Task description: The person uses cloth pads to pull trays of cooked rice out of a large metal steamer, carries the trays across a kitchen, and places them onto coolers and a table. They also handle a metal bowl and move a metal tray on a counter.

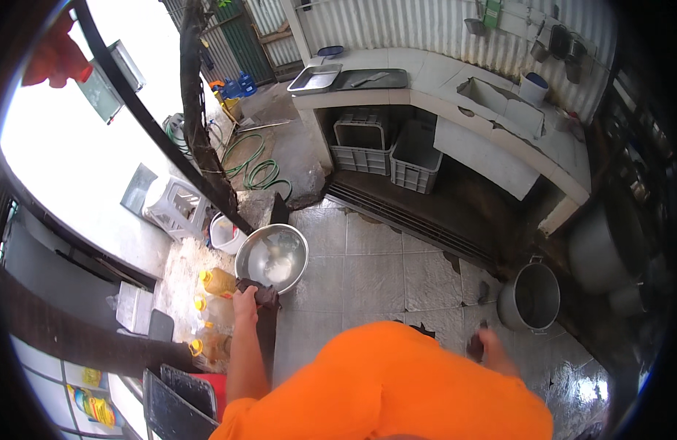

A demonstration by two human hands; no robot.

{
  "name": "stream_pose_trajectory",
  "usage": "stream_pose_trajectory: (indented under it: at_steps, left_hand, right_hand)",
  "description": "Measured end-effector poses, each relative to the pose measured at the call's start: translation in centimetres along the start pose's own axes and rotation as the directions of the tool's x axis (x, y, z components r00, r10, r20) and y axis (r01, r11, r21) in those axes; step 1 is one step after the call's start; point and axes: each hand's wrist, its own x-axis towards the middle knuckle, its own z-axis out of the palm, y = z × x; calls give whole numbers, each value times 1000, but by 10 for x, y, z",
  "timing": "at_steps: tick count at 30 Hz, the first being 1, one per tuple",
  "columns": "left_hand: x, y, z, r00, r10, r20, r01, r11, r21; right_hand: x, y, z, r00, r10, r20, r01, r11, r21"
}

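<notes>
My left hand (pixel 245 302) is closed round a dark brown, lumpy piece (pixel 266 295), possibly cloth; its exact kind cannot be made out. That piece sits at the near edge of a wide steel basin (pixel 300 258), and I cannot tell whether they touch. Bottles with yellow caps (pixel 220 281) stand just left of this hand. Out to the right, my right hand (pixel 488 342) grips another small dark brown thing (pixel 473 349) low over the wet tiles, partly hidden by my orange shirt. A deep metal pot (pixel 538 295) stands beyond it.
Grey crates (pixel 415 165) sit under a tiled counter (pixel 426 66) bearing metal trays (pixel 315 78). A floor grate (pixel 408 220) crosses ahead. A post (pixel 199 139), a white stool (pixel 176 205) and a green hose (pixel 261 172) are at left. Large pots (pixel 602 246) line the right.
</notes>
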Motion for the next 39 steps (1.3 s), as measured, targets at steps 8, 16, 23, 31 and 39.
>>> stream_pose_trajectory:
  at_steps: [8, 16, 23, 31, 39]
  left_hand:
    - [178, 84, 134, 999, -15, 38, 16, 1000, -19]
    - [411, 146, 211, 989, 75, 129, -76, 997, 5]
    - [598, 243, 302, 985, 98, 144, -109, 991, 73]
    - [771, 333, 420, 983, 104, 149, -114, 992, 58]
    - [917, 422, 551, 978, 151, 143, -165, 982, 94]
  right_hand:
    - [34, -486, 97, 814, -577, 69, 560, 810, 175]
    - [77, -558, 228, 923, -365, 124, 328, 912, 244]
    - [81, -434, 244, 938, 332, 103, -338, 940, 51]
    - [173, -572, 283, 933, 345, 104, -360, 884, 298]
    - [276, -949, 288, 982, -175, 71, 129, 896, 424]
